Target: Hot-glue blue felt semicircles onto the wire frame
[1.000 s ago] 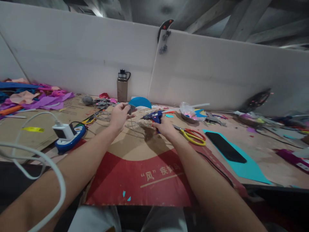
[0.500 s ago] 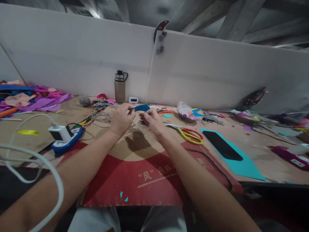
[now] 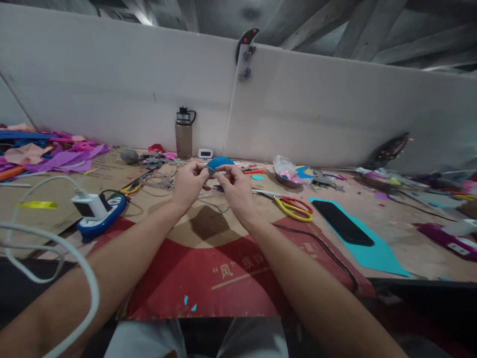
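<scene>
My left hand (image 3: 189,183) and my right hand (image 3: 235,187) meet above the cardboard sheet (image 3: 208,258), fingers pinched together on a small round blue paper piece (image 3: 219,162). The piece is lifted off the table and tilted toward me, half hidden by my fingertips. A thin grey wire (image 3: 208,201) hangs below my hands. Yellow-and-red scissors (image 3: 292,205) lie just right of my right hand. The glue gun is hidden behind my hands.
A black phone (image 3: 342,223) lies on a teal sheet (image 3: 376,253) at the right. A blue power strip with a white charger (image 3: 97,213) and white cable sits at the left. A water bottle (image 3: 183,132) stands by the white partition. Paper scraps (image 3: 55,154) clutter the back left.
My right hand let go of the blue glue gun and came across to the left hand. Both hands now pinch the blue paper piece, which has turned up to face me.
</scene>
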The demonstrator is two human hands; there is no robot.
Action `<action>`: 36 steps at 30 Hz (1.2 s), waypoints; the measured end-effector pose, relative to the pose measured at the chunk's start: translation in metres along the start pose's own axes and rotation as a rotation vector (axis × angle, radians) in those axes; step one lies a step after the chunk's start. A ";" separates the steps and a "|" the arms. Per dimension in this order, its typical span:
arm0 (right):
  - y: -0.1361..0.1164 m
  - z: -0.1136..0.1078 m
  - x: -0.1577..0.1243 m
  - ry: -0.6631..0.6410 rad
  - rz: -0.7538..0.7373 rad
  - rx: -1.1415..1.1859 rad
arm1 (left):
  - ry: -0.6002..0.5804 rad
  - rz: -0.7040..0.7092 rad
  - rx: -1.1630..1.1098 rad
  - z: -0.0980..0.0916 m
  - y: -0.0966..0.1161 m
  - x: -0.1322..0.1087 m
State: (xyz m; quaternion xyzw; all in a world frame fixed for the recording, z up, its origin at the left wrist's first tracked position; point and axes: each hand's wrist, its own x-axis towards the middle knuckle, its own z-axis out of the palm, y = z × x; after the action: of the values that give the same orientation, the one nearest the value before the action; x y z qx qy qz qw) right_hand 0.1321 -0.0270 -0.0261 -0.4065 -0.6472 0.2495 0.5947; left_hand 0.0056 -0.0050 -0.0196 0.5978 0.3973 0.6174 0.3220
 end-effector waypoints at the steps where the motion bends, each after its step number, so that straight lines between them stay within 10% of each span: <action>1: -0.001 0.000 0.000 0.002 -0.015 -0.024 | -0.019 -0.017 -0.039 0.001 -0.001 0.000; 14: 0.014 -0.005 0.002 0.057 -0.090 -0.152 | -0.195 -0.190 -0.393 0.004 -0.003 -0.001; 36: 0.007 -0.010 -0.001 0.101 -0.121 -0.150 | -0.118 -0.264 -0.471 0.003 0.003 -0.001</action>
State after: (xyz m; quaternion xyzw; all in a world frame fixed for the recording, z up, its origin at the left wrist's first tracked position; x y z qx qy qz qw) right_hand 0.1434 -0.0255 -0.0306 -0.4223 -0.6565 0.1432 0.6085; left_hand 0.0091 -0.0068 -0.0178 0.4844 0.2977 0.6095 0.5525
